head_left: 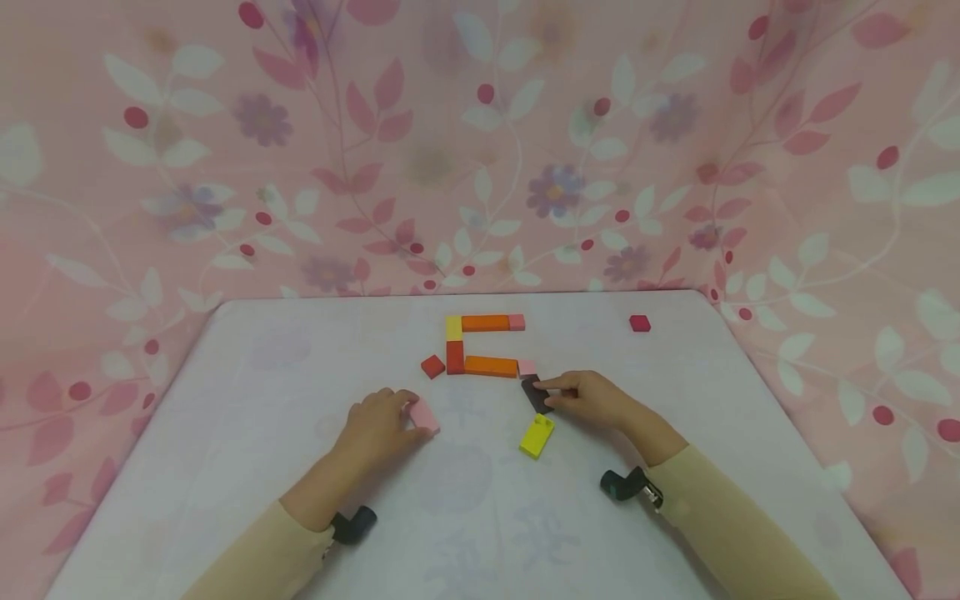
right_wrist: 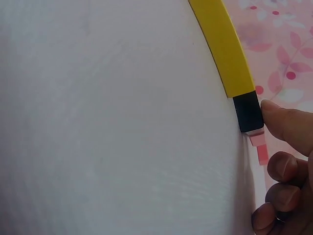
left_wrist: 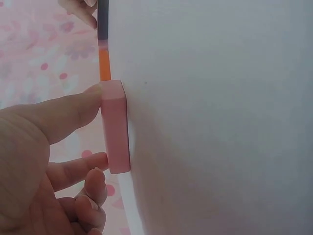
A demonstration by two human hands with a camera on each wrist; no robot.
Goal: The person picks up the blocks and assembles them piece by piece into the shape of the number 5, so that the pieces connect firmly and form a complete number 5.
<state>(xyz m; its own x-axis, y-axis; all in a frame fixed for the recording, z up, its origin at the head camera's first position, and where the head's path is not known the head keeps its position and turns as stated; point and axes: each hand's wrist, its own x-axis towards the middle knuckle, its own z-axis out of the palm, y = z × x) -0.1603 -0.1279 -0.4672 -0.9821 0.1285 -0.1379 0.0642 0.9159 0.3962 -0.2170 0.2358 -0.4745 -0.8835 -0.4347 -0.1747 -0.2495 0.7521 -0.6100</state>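
Observation:
My left hand [head_left: 378,429] pinches a pink block [head_left: 424,417] by its ends on the white tabletop. In the left wrist view, the thumb is at one end of the pink block [left_wrist: 115,129] and the index finger at the other. My right hand [head_left: 592,400] has thumb and index finger on a black block [head_left: 536,395], which lies slanted just below a small pink block [head_left: 527,367]. That small block ends a row with an orange block [head_left: 491,367]. In the right wrist view the thumb meets the side of the black block [right_wrist: 249,112], other fingers curled.
A bright yellow block [head_left: 536,437] lies just in front of the black one. Red [head_left: 455,357], pale yellow [head_left: 453,327], orange [head_left: 485,322] and pink [head_left: 517,322] blocks continue the bracket shape. Loose red [head_left: 432,367] and crimson [head_left: 640,322] blocks lie apart.

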